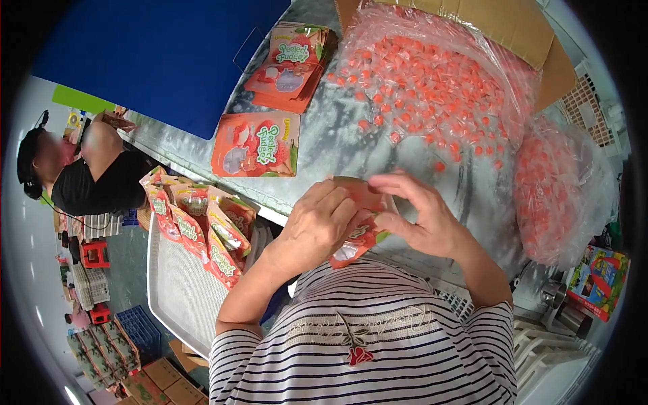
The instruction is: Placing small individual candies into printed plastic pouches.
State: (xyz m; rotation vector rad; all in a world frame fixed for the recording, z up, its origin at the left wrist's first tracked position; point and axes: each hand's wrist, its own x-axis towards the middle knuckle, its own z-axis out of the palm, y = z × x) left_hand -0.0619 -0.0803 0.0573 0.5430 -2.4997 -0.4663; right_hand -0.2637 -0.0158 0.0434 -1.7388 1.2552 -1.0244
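Observation:
In front of my striped shirt is a pink-red candy pouch (358, 241), held upright with its mouth toward the table. My left hand (320, 219) closes round its left edge, fingers curled at the mouth. At the right edge, my right hand (426, 214) has its thumb on the pouch's face and its fingers by the rim; the pouch's side lies between them. What is inside the pouch cannot be seen. Beyond my hands, many small wrapped red candies (439, 88) spill from a clear plastic liner in a cardboard box (496, 23).
Flat pouches lie in a stack (287, 67), with another pouch (256, 145) nearer. Filled pouches (202, 223) crowd a white tray (179, 283) at left. A bag of candies (557, 196) stands at right. A blue panel (155, 54) covers the far left; a person (101, 172) sits beyond.

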